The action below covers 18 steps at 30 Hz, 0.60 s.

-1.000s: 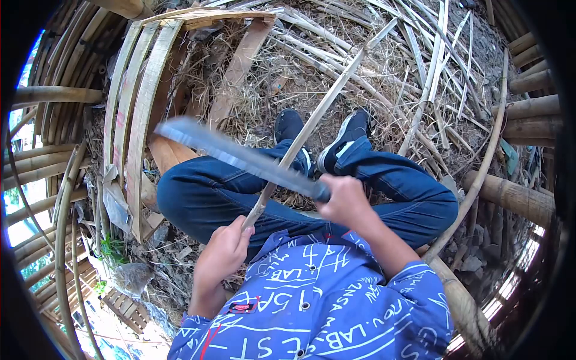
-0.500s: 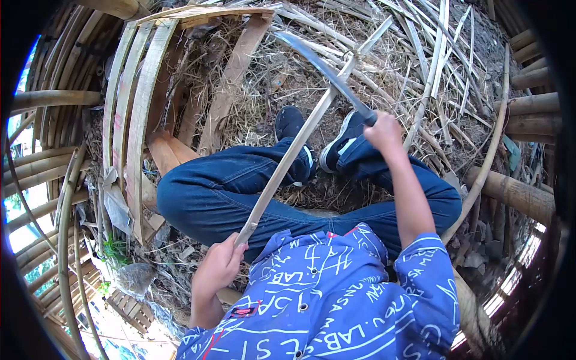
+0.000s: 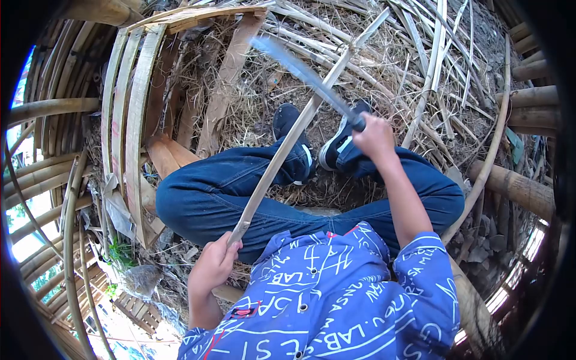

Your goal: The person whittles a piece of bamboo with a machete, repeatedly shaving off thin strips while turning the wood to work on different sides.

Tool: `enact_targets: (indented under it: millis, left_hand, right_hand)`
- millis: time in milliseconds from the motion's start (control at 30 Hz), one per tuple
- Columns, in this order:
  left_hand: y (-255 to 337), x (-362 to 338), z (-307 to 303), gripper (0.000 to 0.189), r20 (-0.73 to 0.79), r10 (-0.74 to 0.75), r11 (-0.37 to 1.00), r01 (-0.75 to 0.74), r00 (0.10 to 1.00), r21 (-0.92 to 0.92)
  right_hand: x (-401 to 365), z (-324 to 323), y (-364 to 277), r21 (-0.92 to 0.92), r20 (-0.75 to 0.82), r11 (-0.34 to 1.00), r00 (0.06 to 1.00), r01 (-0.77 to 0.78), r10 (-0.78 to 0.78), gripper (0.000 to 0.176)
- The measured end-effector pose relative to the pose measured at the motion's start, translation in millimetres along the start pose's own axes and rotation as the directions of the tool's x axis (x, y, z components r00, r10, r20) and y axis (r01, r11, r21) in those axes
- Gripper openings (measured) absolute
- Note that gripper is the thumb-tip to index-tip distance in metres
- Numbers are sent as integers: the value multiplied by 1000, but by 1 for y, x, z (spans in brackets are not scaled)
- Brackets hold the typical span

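Note:
My left hand is closed on the lower end of a long bamboo strip, which slants up and away to the right across my lap. My right hand grips the dark handle of a long knife. Its blade, slightly blurred, points up and to the left and crosses the strip above my shoes. The strip's far end lies over the straw and loose slivers.
A wooden slatted crate stands at the left. Cut bamboo strips and shavings cover the ground ahead. Bamboo poles line the right side, and a bamboo lattice rises at the left.
My right hand and the knife have moved left and slightly down, nearer to me along the strip. My left hand still holds the strip and has shifted a little left.

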<state>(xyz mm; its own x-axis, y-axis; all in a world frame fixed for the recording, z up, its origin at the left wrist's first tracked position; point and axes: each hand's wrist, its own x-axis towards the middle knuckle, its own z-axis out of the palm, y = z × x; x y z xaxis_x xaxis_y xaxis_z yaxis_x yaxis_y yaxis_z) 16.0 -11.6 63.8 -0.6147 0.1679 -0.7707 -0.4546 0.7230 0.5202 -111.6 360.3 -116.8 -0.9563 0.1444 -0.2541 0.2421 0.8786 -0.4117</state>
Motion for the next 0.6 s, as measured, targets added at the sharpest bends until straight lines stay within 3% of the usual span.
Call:
enact_targets:
  millis: [67,167,400,433,533,600]
  left_hand:
    - [-2,2,-1,17,16,-19,999,20,1000,-33]
    - [-10,1,-2,17,38,-57,995,60,998,-79]
    - [-21,-7,2,14,92,-76,973,94,993,-211]
    - [-21,-7,3,14,87,-78,972,96,993,-215]
    - [-18,-1,2,14,53,-38,987,46,998,-154]
    - [-20,-1,0,13,81,-48,988,59,996,-143]
  right_hand:
    - [-18,-5,-17,-20,130,995,987,93,-89,21]
    - [-14,1,-16,-29,124,988,982,149,-144,21]
    - [77,-3,43,-27,-38,988,988,-152,151,30]
    - [83,-13,42,-86,-4,970,974,-227,228,29]
    - [82,-14,38,-164,-75,974,986,-158,147,29]
    - [69,-18,31,-116,-101,985,988,-130,118,29]
